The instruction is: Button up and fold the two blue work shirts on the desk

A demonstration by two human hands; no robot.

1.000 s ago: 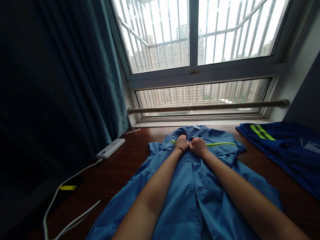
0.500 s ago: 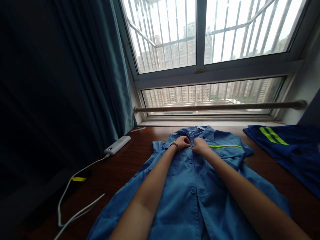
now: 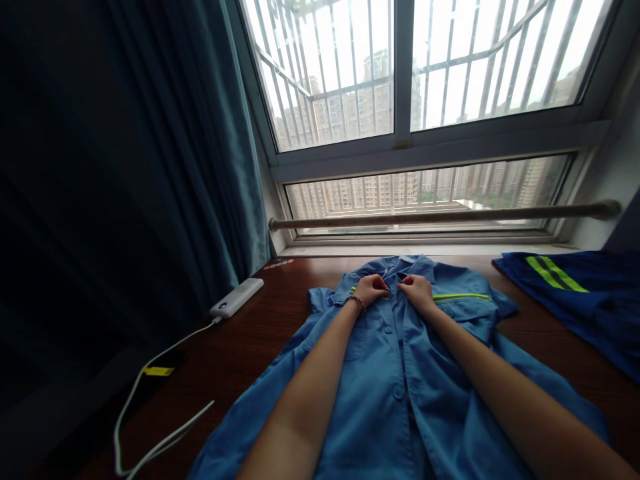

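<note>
A blue work shirt [image 3: 360, 400] with yellow-green stripes across the chest lies front up, its collar toward the window. My left hand [image 3: 371, 290], with a beaded bracelet at the wrist, pinches the front edge on the left near the upper chest. Opposite it, my right hand [image 3: 418, 292] pinches the other front edge. A small gap separates the hands, and the placket parts between them. Buttons [image 3: 398, 392] show lower down the front. My fingers hide whatever lies right under their tips.
On the dark wooden surface [image 3: 250, 353], a white power bank [image 3: 237, 298] with a white cable [image 3: 131, 400] lies at the left. Darker blue clothing [image 3: 595, 293] with yellow-green stripes lies at the right. A curtain [image 3: 200, 153] hangs at the left; a rail [image 3: 440, 217] crosses the window.
My hands have moved apart, the right one shifting rightward, and the shirt's front edges have opened between them. The view has shifted slightly.
</note>
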